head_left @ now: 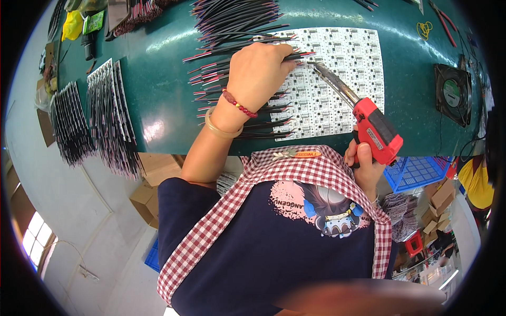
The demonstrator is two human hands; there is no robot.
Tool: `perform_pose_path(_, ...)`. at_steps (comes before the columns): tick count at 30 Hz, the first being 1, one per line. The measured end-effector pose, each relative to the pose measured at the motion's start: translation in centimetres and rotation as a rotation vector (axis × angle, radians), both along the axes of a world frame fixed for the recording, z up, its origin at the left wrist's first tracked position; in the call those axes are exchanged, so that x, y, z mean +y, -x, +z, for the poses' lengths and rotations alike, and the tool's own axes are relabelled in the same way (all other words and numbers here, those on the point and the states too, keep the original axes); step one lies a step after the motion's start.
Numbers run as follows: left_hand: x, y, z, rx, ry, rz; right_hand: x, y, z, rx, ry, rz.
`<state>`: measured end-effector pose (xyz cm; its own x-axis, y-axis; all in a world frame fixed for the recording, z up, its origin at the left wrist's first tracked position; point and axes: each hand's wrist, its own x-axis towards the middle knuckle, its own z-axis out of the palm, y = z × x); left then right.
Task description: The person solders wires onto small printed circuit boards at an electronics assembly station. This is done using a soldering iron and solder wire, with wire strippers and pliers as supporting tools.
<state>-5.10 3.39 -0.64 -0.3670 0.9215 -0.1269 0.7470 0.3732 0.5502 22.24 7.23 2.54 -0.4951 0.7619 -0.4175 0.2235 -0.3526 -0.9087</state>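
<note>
The left hand (259, 66) pinches a thin black-sheathed cable (299, 56) — seemingly just one — over white printed circuit boards (321, 105); to its right, the right hand (367, 167) grips a red-and-black soldering gun (375, 129).

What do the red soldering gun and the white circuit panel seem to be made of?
Soldering gun: probably hard plastic, glossy red, judging by its smooth moulded shape; the shaft looks like shiny metal, given its highlights. Circuit panel: likely coated board, fairly matte white, lying flat with dark markings; its core isn't visible.
</note>
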Motion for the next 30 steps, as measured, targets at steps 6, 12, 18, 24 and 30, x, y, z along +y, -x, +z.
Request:
perform_pose_path(6,0.0,-0.2,0.0,0.033,-0.004,-0.002,-0.3,0.1,0.2,-0.06,0.062,-0.046)
perform_pose_path(12,0.1,-0.2,-0.1,0.041,-0.001,-0.003,-0.6,-0.7,-0.9,-0.138,-0.049,0.003)
perform_pose_path(18,-0.2,-0.3,-0.2,0.048,-0.029,0.003,-0.7,-0.2,-0.3,-0.039,-0.016,-0.012)
perform_pose_path(24,-0.1,-0.3,0.0,0.047,-0.014,-0.001,-0.6,-0.3,-0.1,-0.015,-0.02,-0.035)
perform_pose_path(30,-0.1,-0.5,0.0,-0.042,-0.039,0.043,-1.0,-1.1,-0.5,-0.042,-0.038,0.036)
